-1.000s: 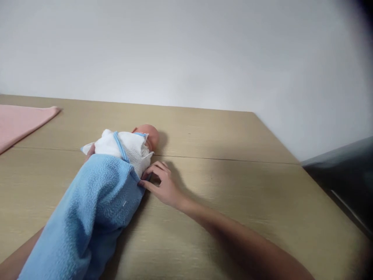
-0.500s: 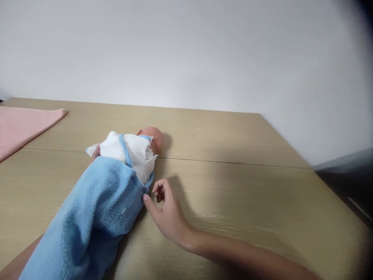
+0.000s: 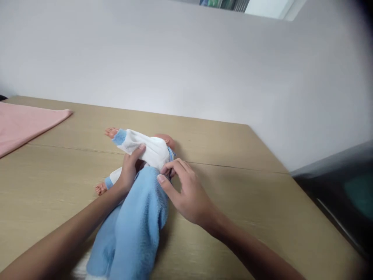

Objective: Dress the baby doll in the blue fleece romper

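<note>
On the worktop [image 3: 262,217], the left hand [image 3: 129,171] clamps its fingers on the doll [image 3: 151,149], steadying it, while the right hand [image 3: 189,194] pinches the blanket [image 3: 136,225] edge.

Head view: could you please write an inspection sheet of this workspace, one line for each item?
Surface: light wooden table with a seam across it.
Job's things: doll in white clothes with blue cuffs, lying down; blue towel over part of it.
Clutter: pink cloth at the far left.
Grippers: left hand grips the doll; right hand pinches the blue towel's top edge.
Cables: nothing seen.
Surroundings: white wall; dark object at the right, unclear.
</note>
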`<state>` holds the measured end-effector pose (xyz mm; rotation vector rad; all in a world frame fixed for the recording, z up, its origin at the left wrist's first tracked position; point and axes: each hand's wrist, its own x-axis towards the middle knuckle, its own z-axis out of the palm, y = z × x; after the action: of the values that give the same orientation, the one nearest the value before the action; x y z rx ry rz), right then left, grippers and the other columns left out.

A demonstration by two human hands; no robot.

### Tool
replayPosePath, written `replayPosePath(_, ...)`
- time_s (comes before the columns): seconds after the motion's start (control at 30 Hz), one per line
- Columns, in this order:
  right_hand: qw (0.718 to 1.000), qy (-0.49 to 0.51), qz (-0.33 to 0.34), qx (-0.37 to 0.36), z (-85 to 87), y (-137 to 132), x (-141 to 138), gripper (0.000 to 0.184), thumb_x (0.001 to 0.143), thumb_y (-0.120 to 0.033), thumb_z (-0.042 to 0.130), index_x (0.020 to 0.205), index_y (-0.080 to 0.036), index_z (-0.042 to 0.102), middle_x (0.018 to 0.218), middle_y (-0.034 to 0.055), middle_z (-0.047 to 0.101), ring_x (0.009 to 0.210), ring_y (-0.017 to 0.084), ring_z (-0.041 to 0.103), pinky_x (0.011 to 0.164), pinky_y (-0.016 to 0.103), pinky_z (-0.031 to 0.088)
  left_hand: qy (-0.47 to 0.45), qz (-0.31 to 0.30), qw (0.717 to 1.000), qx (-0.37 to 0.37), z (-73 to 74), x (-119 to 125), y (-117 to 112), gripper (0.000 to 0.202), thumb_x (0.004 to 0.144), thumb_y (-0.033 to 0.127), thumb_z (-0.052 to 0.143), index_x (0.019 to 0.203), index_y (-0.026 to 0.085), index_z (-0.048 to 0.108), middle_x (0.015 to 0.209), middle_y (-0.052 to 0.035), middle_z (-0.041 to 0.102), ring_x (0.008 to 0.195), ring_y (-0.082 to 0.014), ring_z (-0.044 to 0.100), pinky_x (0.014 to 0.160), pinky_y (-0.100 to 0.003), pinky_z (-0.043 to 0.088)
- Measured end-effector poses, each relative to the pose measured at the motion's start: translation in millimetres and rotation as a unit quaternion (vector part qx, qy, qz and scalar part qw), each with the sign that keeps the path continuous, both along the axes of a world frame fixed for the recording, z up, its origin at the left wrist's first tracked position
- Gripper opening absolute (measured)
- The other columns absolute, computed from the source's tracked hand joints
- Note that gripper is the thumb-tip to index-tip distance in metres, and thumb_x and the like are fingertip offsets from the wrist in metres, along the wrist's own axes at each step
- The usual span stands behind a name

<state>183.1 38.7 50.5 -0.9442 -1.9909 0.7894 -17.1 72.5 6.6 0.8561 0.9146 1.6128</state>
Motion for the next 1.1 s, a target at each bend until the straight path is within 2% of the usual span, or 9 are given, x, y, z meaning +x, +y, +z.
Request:
replayPosePath(0.1, 0.999, -0.045, -0.014, -0.009, 8.2, 2.8, 2.9, 0.024, 0.109, -0.036, 0.068, 0.089, -0.024, 0.062, 0.09, 0.0001, 0.068, 0.09, 0.022, 0.062, 0.092, 0.041, 0.048, 0.054, 0.018, 0.998, 0.016, -0.1, 12.2, -1.3, 0.043, 0.087, 0.057, 0.091, 0.1, 0.02, 0.075, 0.089, -0.0017, 0.075, 0.082, -0.0224, 0.067, 0.076, -0.033, 0.054)
replayPosePath(0.23, 0.998, -0.052, -0.021, -0.039, 4.3, 6.7, 10.8, 0.017, 0.103, -0.036, 0.075, 0.093, -0.024, 0.066, 0.085, -0.0017, 0.066, 0.087, 0.021, 0.06, 0.085, 0.037, 0.046, 0.1, 0.01, 0.995, 0.019, 0.5, 25.1, -2.1, 0.04, 0.088, 0.055, 0.089, 0.1, 0.019, 0.076, 0.09, -0.0019, 0.074, 0.08, -0.0201, 0.063, 0.073, -0.031, 0.05)
replayPosePath(0.37, 0.996, -0.052, -0.008, -0.076, -8.1, 11.7, 21.1, 0.019, 0.097, -0.042, 0.081, 0.105, -0.025, 0.077, 0.095, 0.0004, 0.07, 0.095, 0.023, 0.062, 0.089, 0.039, 0.047, 0.14, -0.004, 0.99, 0.026, 2.1, 32.5, -2.2, 0.04, 0.089, 0.056, 0.086, 0.097, 0.018, 0.075, 0.091, -0.0037, 0.077, 0.082, -0.0218, 0.065, 0.079, -0.033, 0.052)
replayPosePath(0.5, 0.994, -0.04, -0.051, -0.093, -15.6, 9.3, 22.3, 0.024, 0.094, -0.047, 0.083, 0.1, -0.024, 0.078, 0.103, 0.0036, 0.071, 0.101, 0.026, 0.063, 0.091, 0.042, 0.048, 0.184, -0.008, 0.982, 0.037, 0.3, 38.7, -3.4, 0.038, 0.092, 0.056, 0.082, 0.093, 0.019, 0.073, 0.089, -0.0041, 0.077, 0.084, -0.0231, 0.067, 0.081, -0.035, 0.052)
replayPosePath(0.63, 0.993, -0.014, -0.074, -0.088, -15.6, 4.0, 18.7, 0.015, 0.093, -0.038, 0.083, 0.103, -0.027, 0.084, 0.104, 0.0036, 0.069, 0.102, 0.026, 0.063, 0.096, 0.043, 0.048, 0.222, 0.001, 0.973, 0.054, -1.6, 44.9, -4.1, 0.033, 0.095, 0.052, 0.078, 0.095, 0.019, 0.074, 0.095, -0.0058, 0.08, 0.092, -0.026, 0.071, 0.087, -0.037, 0.054)
replayPosePath(0.77, 0.995, -0.009, -0.068, -0.075, -16.2, 4.3, 19.8, 0.01, 0.094, -0.033, 0.079, 0.098, -0.028, 0.086, 0.097, 0.0031, 0.066, 0.102, 0.026, 0.063, 0.099, 0.044, 0.048, 0.226, -0.002, 0.971, 0.074, 1.4, 49.7, -5.3, 0.031, 0.094, 0.051, 0.077, 0.094, 0.02, 0.072, 0.101, -0.0069, 0.081, 0.099, -0.0275, 0.072, 0.092, -0.038, 0.056)
replayPosePath(0.87, 0.993, 0.001, -0.091, -0.081, -19.7, 5.5, 22.8, 0.015, 0.094, -0.036, 0.075, 0.099, -0.027, 0.086, 0.095, 0.0029, 0.063, 0.094, 0.025, 0.061, 0.093, 0.042, 0.049, 0.232, -0.005, 0.97, 0.078, 2.3, 50.5, -5.8, 0.031, 0.094, 0.051, 0.076, 0.095, 0.02, 0.072, 0.101, -0.0069, 0.08, 0.097, -0.0272, 0.072, 0.092, -0.038, 0.056)
replayPosePath(1.0, 0.99, 0.017, -0.125, -0.067, -27.8, 3.4, 25.0, 0.021, 0.094, -0.044, 0.071, 0.095, -0.024, 0.08, 0.091, 0.0031, 0.062, 0.088, 0.024, 0.058, 0.087, 0.04, 0.048, 0.246, -0.013, 0.967, 0.07, -3.6, 50.0, -4.4, 0.032, 0.094, 0.051, 0.076, 0.097, 0.02, 0.073, 0.1, -0.0073, 0.081, 0.096, -0.0282, 0.072, 0.089, -0.039, 0.055)
replayPosePath(1.1, 0.984, 0.053, -0.13, -0.109, -33.9, -0.3, 26.4, 0.029, 0.095, -0.052, 0.069, 0.097, -0.024, 0.07, 0.091, 0.003, 0.065, 0.083, 0.024, 0.059, 0.081, 0.039, 0.049, 0.278, -0.013, 0.957, 0.081, -8.5, 51.6, -2.9, 0.032, 0.096, 0.052, 0.076, 0.101, 0.021, 0.072, 0.105, -0.0087, 0.082, 0.103, -0.0305, 0.073, 0.091, -0.041, 0.056)
